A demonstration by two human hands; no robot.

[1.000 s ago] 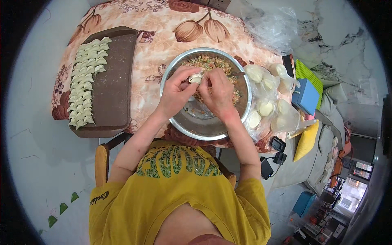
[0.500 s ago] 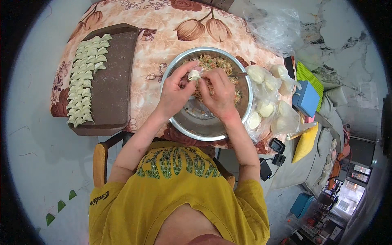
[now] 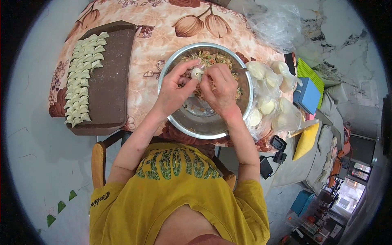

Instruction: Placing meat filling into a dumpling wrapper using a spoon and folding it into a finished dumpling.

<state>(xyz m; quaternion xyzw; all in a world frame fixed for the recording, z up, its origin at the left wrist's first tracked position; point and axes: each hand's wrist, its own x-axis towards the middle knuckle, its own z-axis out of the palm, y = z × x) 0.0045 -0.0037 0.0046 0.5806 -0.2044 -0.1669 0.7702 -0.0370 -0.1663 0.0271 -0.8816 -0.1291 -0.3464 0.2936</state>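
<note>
Over a steel bowl (image 3: 212, 133) of chopped filling (image 3: 210, 59), both my hands pinch one small white dumpling (image 3: 196, 74). My left hand (image 3: 174, 90) holds it between thumb and fingers from the left. On its right edge, my right hand (image 3: 220, 87) presses with curled fingers, some of them hidden from view. A utensil handle (image 3: 241, 70) sticks out over the bowl's right rim. To the left, a brown tray (image 3: 109, 77) carries several closely packed rows of shaped dumplings (image 3: 81, 77) along its left side.
Clear plastic bags (image 3: 265, 92) with pale rounds lie right of the bowl. Another crumpled plastic bag (image 3: 275, 26) is at the far right. A blue box (image 3: 308, 97), a yellow cushion (image 3: 305, 143) and black adapters (image 3: 267, 166) sit beyond the table's right edge. A floral cloth (image 3: 149, 49) covers the table.
The fingers have shifted slightly around the dumpling, whose edge looks more closed and rounded now. The whole view has moved a little; both hands stay above the bowl.
</note>
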